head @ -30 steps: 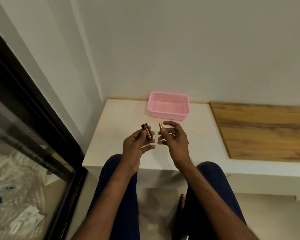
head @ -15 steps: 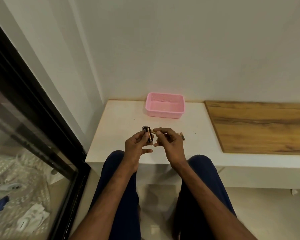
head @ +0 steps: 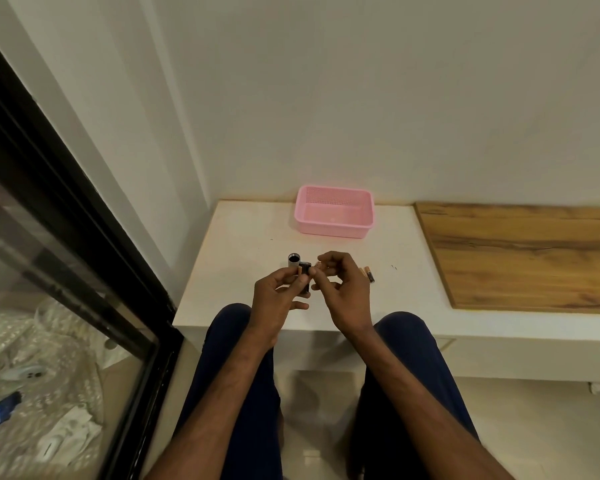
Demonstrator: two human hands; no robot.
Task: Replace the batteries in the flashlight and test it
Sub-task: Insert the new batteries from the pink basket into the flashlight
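Observation:
My left hand [head: 278, 296] grips a small black battery holder [head: 305, 271] with an orange-tipped battery in it, held just above the white table [head: 243, 244]. My right hand [head: 343, 289] is right beside it, thumb and forefinger pinched on a small battery [head: 317, 265] at the holder's right edge; most of that battery is hidden by the fingers. A silver flashlight tube [head: 294, 260] with a dark open end shows just behind my left fingers. Two loose batteries [head: 368, 274] lie on the table to the right of my right hand.
A pink plastic basket [head: 329, 233] stands at the back of the table near the wall. A wooden board [head: 534, 254] covers the surface to the right. A black-framed glass door [head: 84, 237] runs along the left. My knees are under the table's front edge.
My right hand has moved left, from apart to up against the holder in my left hand. The silver tube now shows behind my left fingers, and loose batteries show at the right.

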